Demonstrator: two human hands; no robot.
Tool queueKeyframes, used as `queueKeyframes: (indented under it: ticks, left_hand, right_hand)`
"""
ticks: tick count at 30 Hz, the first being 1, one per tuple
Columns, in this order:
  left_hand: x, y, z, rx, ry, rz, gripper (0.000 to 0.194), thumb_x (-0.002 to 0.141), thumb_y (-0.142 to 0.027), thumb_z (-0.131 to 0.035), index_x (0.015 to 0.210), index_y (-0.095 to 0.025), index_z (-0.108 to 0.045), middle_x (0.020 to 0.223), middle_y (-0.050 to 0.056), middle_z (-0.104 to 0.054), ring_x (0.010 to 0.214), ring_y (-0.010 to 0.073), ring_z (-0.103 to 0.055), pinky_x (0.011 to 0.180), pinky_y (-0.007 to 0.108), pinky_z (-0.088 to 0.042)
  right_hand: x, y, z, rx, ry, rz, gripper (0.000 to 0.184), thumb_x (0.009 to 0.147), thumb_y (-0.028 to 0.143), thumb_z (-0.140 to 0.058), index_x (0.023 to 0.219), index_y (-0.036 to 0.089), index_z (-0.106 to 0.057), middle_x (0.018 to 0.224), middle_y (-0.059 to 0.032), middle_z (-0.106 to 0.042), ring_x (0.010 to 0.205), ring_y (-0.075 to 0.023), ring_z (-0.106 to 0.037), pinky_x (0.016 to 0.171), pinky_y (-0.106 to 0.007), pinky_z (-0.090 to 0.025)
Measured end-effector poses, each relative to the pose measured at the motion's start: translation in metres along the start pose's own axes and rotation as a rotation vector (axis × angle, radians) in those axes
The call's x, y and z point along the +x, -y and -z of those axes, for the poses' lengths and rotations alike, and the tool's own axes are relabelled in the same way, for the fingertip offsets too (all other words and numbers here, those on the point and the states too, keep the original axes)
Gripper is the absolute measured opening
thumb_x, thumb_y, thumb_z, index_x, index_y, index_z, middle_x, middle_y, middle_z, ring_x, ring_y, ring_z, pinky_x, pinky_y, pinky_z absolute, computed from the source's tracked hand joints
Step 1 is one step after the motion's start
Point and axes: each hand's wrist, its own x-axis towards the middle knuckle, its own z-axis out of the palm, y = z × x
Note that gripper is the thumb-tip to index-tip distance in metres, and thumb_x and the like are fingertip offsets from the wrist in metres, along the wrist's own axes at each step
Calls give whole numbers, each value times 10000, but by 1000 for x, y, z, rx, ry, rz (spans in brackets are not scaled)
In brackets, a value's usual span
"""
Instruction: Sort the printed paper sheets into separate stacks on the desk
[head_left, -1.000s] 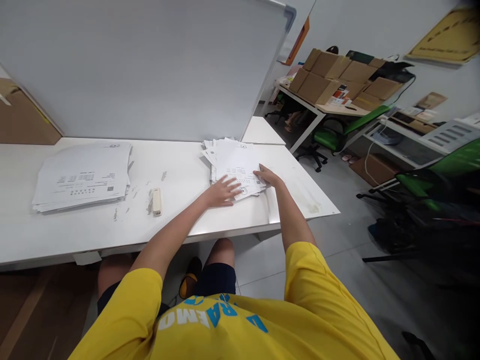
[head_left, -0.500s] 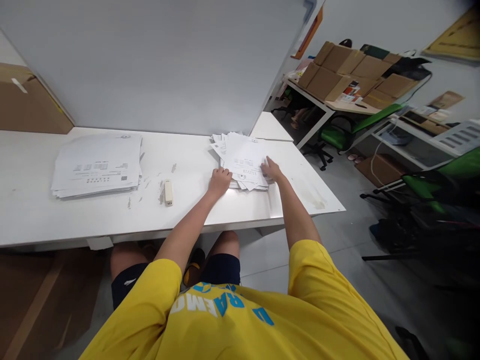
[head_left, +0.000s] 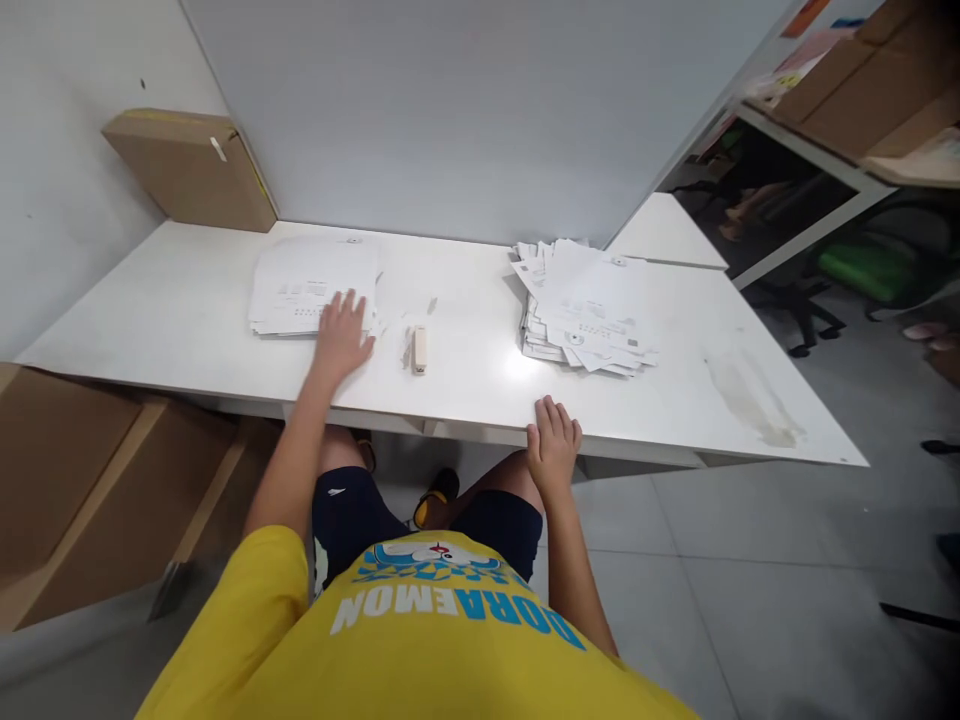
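Note:
My left hand (head_left: 343, 333) lies flat with fingers spread on the near right corner of a neat stack of printed papers (head_left: 311, 283) on the left of the white table (head_left: 465, 390). My right hand (head_left: 553, 440) rests at the table's front edge, fingers curled over the rim, holding nothing else. A messy fanned pile of printed sheets (head_left: 589, 305) lies to the right, apart from both hands. A small cream stapler (head_left: 420, 349) sits between the two piles, just right of my left hand.
A large grey board (head_left: 480, 110) stands along the back of the table. A cardboard box (head_left: 191, 168) leans at the back left corner. Brown cartons (head_left: 82, 470) stand under the table's left side. Another desk with boxes and green chairs (head_left: 870, 265) lies to the right.
Both hands left the right pile. My left hand swung across to the left stack; my right hand drew back to the table's front edge. The view turned left.

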Motion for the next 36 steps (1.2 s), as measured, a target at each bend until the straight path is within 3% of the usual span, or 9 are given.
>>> queueKeyframes:
  ticks: [2,5,12,21,27,30,32,34,36]
  left_hand:
    - [2,41,11,46,118,2,558,912,-271,-475,1446,-110,-461,1542,174,-423,1432,346,-349,1180,548,-212]
    - [-3,68,17,68,136,-43,468,935,-168,-365,1353,-118,-568,1409,154,-573,1300,306,-496,1106,482,-330]
    - [-20,67,15,51,68,-120,351,959,-284,-483,1245,-188,-663,1268,128,-663,1143,307,-551,977,451,-395]
    - [-33,63,6,3,-101,-84,378,1015,-302,-369,1172,-149,-678,1178,132,-710,1073,280,-592,924,425,-408]
    - [-35,67,7,-13,-268,-48,355,1017,-334,-375,942,-173,-682,969,132,-745,900,254,-657,855,411,-407]
    - [-37,61,10,-41,-332,-14,299,986,-364,-444,833,-196,-638,874,118,-724,856,250,-651,825,406,-404]
    - [-46,46,11,-45,-423,102,303,959,-390,-484,728,-213,-565,754,97,-667,784,247,-621,785,400,-400]
    - [-65,21,11,-47,-520,269,341,938,-403,-508,643,-239,-457,645,57,-569,695,235,-563,738,392,-389]
    - [-94,-13,11,-83,-513,367,363,914,-404,-550,625,-255,-389,626,30,-507,667,225,-521,707,379,-381]
  right_hand:
    - [-7,3,-6,-55,-13,-16,495,1008,406,-330,1426,217,-516,1496,-136,-500,1413,-306,-398,1170,-583,-213]
    - [-6,2,-10,-67,-39,-20,502,1001,425,-331,1407,214,-538,1503,-134,-491,1400,-301,-404,1168,-570,-206]
    - [-5,2,-15,-45,-52,-60,509,984,399,-320,1437,252,-502,1490,-120,-496,1402,-292,-377,1170,-577,-152]
    - [-6,1,-12,-58,-34,-55,511,991,399,-303,1433,240,-505,1494,-122,-488,1401,-288,-367,1165,-570,-168]
    - [-5,2,-12,-37,-48,-69,511,983,429,-320,1395,227,-544,1481,-130,-504,1394,-303,-384,1165,-599,-171]
    - [-3,5,-7,2,-36,-91,498,972,433,-347,1366,223,-569,1481,-134,-507,1402,-310,-386,1166,-624,-165]
    - [-3,11,-2,74,-45,-102,474,964,433,-369,1313,217,-606,1439,-136,-551,1384,-305,-425,1173,-636,-156]
    - [-6,24,4,204,-76,-118,436,959,427,-385,1221,209,-657,1332,-133,-636,1310,-286,-516,1182,-616,-187]
    - [-12,44,7,405,-61,-161,405,954,436,-408,1129,207,-692,1205,-124,-701,1204,-268,-601,1153,-564,-307]
